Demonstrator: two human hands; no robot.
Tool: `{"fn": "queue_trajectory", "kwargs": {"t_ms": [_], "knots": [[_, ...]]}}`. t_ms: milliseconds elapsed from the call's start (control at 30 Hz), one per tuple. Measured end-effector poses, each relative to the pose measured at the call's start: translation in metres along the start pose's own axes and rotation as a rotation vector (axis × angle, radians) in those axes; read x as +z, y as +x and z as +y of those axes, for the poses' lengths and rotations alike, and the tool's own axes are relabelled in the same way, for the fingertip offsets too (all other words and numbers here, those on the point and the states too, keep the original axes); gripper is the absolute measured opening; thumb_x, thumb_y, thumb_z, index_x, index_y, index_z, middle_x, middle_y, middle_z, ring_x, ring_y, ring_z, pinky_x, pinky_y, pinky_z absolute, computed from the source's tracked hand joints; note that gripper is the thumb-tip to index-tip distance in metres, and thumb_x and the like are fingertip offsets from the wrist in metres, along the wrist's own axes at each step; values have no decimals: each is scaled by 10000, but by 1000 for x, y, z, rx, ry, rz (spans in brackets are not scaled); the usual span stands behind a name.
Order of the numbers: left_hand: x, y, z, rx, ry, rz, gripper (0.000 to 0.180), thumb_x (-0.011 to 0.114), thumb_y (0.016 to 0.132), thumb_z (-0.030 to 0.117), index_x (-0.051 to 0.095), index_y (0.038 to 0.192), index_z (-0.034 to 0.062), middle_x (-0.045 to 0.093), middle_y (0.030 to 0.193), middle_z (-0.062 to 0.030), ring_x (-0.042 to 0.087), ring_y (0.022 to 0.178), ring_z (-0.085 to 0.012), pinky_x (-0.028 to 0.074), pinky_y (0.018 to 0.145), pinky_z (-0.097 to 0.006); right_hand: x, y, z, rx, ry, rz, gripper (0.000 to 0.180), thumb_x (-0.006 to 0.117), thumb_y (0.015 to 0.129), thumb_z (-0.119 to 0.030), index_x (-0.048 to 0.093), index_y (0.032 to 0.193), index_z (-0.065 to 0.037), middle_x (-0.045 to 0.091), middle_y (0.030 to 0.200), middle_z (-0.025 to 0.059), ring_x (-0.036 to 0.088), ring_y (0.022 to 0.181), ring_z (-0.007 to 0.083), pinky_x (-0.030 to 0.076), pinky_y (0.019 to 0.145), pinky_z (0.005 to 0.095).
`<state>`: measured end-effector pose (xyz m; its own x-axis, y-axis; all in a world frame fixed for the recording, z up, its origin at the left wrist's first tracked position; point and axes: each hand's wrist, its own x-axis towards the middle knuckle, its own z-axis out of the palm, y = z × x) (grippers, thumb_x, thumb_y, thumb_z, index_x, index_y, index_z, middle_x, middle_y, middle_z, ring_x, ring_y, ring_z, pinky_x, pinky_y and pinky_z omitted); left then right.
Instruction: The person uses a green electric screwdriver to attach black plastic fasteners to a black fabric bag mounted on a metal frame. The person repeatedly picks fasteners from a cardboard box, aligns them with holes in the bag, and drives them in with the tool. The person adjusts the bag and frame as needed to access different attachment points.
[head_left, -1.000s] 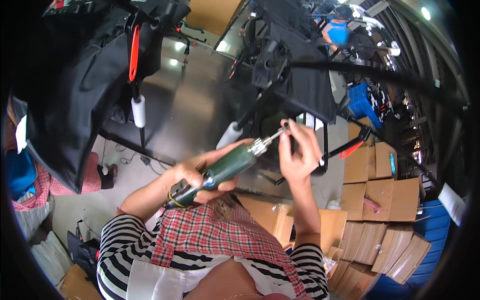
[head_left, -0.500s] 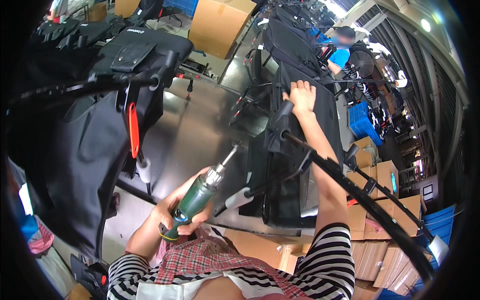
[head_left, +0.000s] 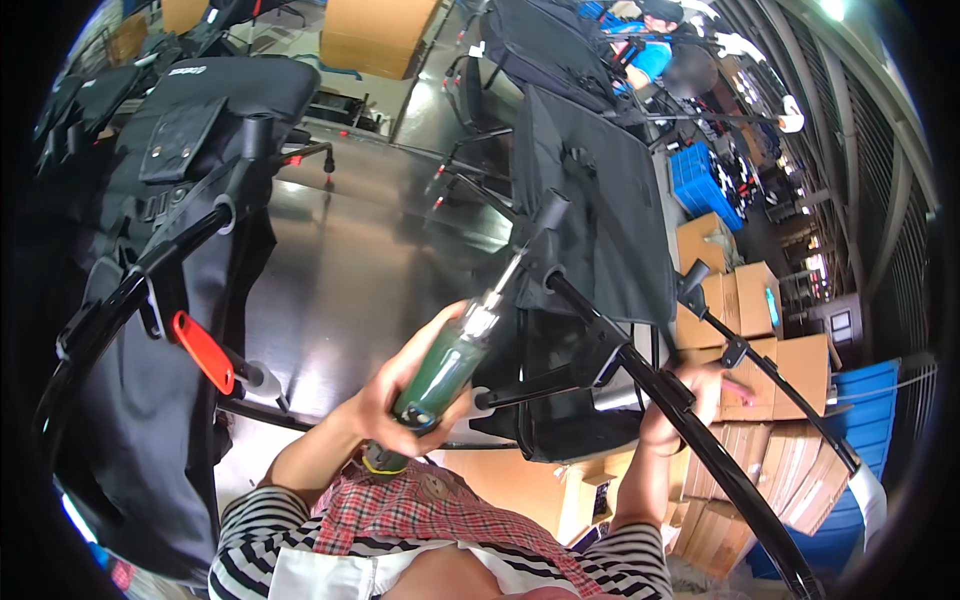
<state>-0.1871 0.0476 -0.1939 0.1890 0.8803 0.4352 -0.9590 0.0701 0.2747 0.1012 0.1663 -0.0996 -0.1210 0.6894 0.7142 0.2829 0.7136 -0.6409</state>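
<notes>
My left hand (head_left: 405, 390) is wrapped round a green power screwdriver (head_left: 440, 372) with a silver front end and a long bit. The bit points up and away, its tip beside the black plastic joint (head_left: 542, 262) of a folding frame; whether it touches is unclear. The frame carries a black fabric panel (head_left: 610, 200), lying beyond the joint. My right hand (head_left: 684, 405) is beside the frame's black tube (head_left: 655, 378), which partly covers it. Its fingers are blurred, so I cannot see whether they grip anything.
At the left stands another black fabric piece (head_left: 150, 330) on a frame with a red lever (head_left: 203, 352). Cardboard boxes (head_left: 750, 300) and a blue crate (head_left: 705, 185) line the right. A dark shiny surface (head_left: 340, 250) lies between. A person (head_left: 645, 55) works at the far right.
My right hand has left the black fabric and come back toward me, beside the frame's tube. The screwdriver has moved right and forward, its tip now by the joint. The view has shifted.
</notes>
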Motion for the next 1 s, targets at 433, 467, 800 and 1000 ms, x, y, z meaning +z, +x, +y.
{"fn": "queue_trajectory", "kwargs": {"t_ms": [433,467,800,1000], "knots": [[16,38,-37,-9,90,-21,1309,819,718,28,-141,1593,185,542,925,-152,599,660,-182,543,624,-344,20,99,-30,81,-532,-1388,247,694,898,-153,676,1109,-25,701,1017,146,683,985,317,537,880,389],[13,36,-34,58,134,18,1314,820,715,20,-143,1593,187,540,928,-156,598,653,-184,540,610,-336,51,137,-1,5,-675,-1344,154,659,917,-110,702,1030,-16,710,976,163,689,969,340,539,875,404],[47,2,-41,210,262,122,1297,800,704,-21,-101,1606,216,575,961,-156,639,682,-186,515,611,-298,202,195,101,-732,-1081,-1151,255,596,938,-362,746,1066,-201,467,1429,80,341,1403,294,210,1160,663],[95,-23,-58,290,270,129,1339,812,654,-75,-59,1609,274,572,992,-156,635,656,-179,514,584,-291,68,198,-60,-1076,-1037,-521,335,755,795,-273,717,1102,-142,451,1474,94,355,1406,330,208,1190,570]]}}
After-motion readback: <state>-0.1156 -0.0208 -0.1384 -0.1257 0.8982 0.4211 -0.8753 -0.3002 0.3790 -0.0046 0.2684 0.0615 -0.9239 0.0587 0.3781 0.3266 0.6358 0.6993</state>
